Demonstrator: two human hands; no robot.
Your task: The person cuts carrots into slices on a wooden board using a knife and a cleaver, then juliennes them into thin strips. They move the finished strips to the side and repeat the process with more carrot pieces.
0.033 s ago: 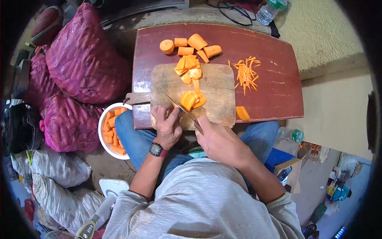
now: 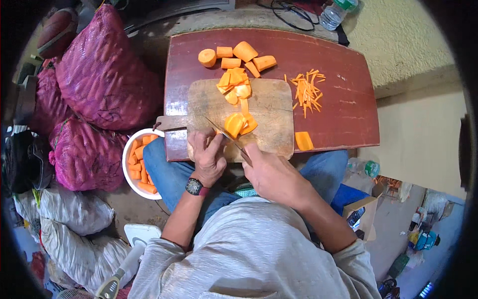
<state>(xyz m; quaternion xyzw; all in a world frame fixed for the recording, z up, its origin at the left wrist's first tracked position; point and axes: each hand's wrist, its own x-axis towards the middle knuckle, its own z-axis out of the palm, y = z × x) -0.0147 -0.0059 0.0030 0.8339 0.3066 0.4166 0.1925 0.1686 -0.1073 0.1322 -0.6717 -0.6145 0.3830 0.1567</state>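
Observation:
A wooden cutting board (image 2: 269, 109) lies on the dark red table with its handle to the left. My right hand (image 2: 274, 174) is closed round a knife (image 2: 237, 144), whose blade slants across the board's near left part. Left of the blade, my left hand (image 2: 208, 157) has its fingers bent down on a small piece of carrot (image 2: 217, 131), mostly hidden by them. Just right of the blade are thick carrot slices (image 2: 235, 124). Farther up the board is a pile of thin carrot slices (image 2: 234, 82).
Several peeled carrot chunks (image 2: 245, 51) lie at the table's far side. Carrot strips (image 2: 308, 92) form a heap right of the board, with one slice (image 2: 303, 141) nearer me. A white bucket (image 2: 126, 164) of carrot pieces and pink mesh sacks (image 2: 107, 74) stand left.

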